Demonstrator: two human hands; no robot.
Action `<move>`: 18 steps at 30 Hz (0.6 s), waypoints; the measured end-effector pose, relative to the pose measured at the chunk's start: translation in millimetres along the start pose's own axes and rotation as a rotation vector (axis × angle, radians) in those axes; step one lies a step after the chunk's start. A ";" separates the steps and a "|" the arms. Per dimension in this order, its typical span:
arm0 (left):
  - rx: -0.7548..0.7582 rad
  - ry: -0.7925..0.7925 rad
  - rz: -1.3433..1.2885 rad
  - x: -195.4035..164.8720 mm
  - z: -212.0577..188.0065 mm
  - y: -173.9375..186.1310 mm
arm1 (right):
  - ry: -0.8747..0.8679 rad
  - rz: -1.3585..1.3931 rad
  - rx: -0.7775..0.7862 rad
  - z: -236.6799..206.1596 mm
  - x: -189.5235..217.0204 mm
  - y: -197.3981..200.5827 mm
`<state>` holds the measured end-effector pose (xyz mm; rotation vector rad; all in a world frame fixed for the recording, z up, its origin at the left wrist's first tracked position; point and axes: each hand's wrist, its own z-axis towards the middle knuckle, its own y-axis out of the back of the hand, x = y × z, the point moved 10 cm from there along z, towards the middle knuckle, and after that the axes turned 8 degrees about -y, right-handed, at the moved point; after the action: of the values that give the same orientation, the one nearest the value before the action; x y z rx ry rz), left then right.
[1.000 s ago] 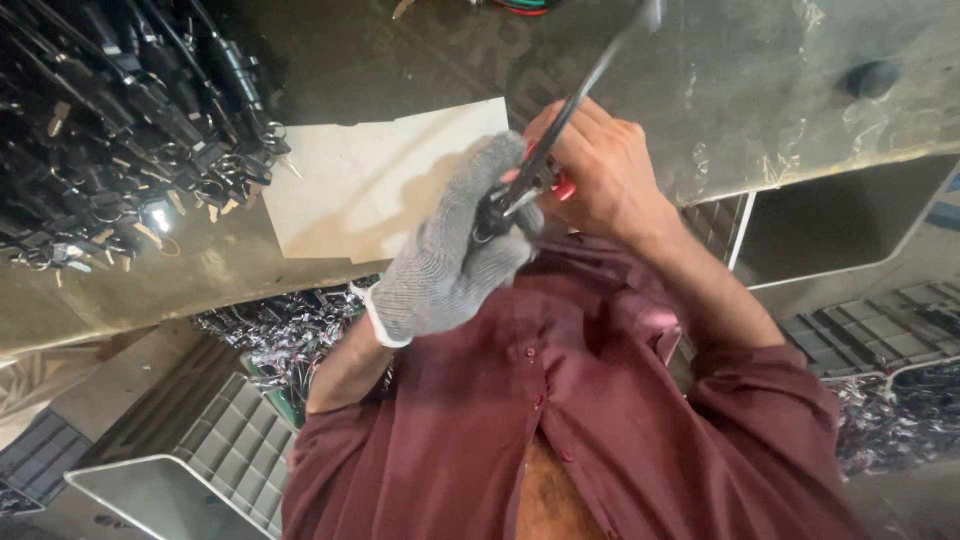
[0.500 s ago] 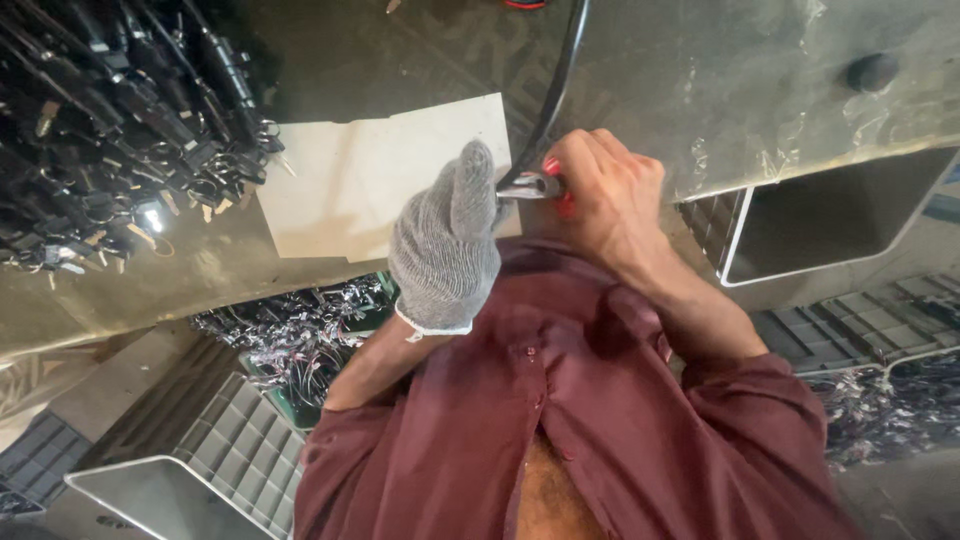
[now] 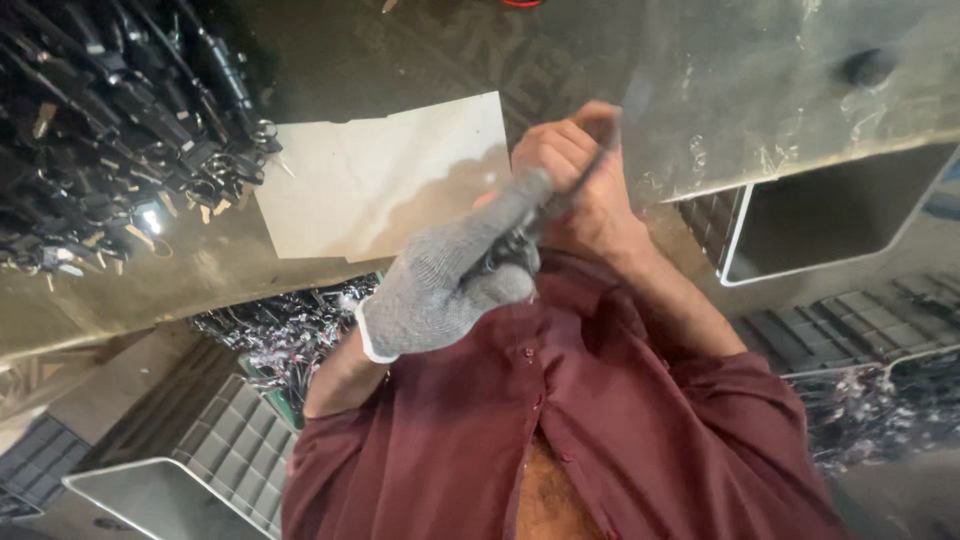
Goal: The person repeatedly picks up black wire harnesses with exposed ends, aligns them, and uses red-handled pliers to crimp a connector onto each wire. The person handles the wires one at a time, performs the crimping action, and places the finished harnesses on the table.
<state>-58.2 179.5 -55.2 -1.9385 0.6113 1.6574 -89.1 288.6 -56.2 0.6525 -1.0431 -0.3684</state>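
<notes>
Gripping one slim dark metal tool point(image 3: 560, 205) for steadiness, gloved left hand point(image 3: 455, 280) and bare right hand point(image 3: 575, 180) are closed together, paper sheet point(image 3: 385, 180) at ten o'clock.

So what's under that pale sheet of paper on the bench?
The pale sheet of paper lies flat on the worn grey metal bench; anything beneath it is covered.

We recorded: left hand point(image 3: 450, 285) in grey knitted cloth glove, rough; bench point(image 3: 780, 80) of dull scuffed metal; matt paper sheet point(image 3: 385, 180); gripped tool point(image 3: 545, 215) blurred, possibly dark metal.
</notes>
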 end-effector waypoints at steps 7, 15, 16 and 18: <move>-0.070 -0.014 -0.012 8.7 -5.4 7.1 | -0.180 0.223 0.289 -13.5 -40.8 -34.9; -0.287 0.015 0.964 -1.4 7.9 38.9 | -0.396 -0.131 0.148 1.6 -35.3 -18.8; -0.320 0.013 1.054 -5.6 3.0 47.6 | -0.346 -0.200 0.146 6.5 -33.2 -16.3; -0.501 0.038 1.060 -16.2 -24.8 81.7 | -0.259 -0.335 0.144 15.0 -35.9 -10.3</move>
<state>-93.8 101.1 -43.6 -2.1123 1.5445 2.5834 -119.0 296.5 -82.1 0.9302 -1.2153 -0.6878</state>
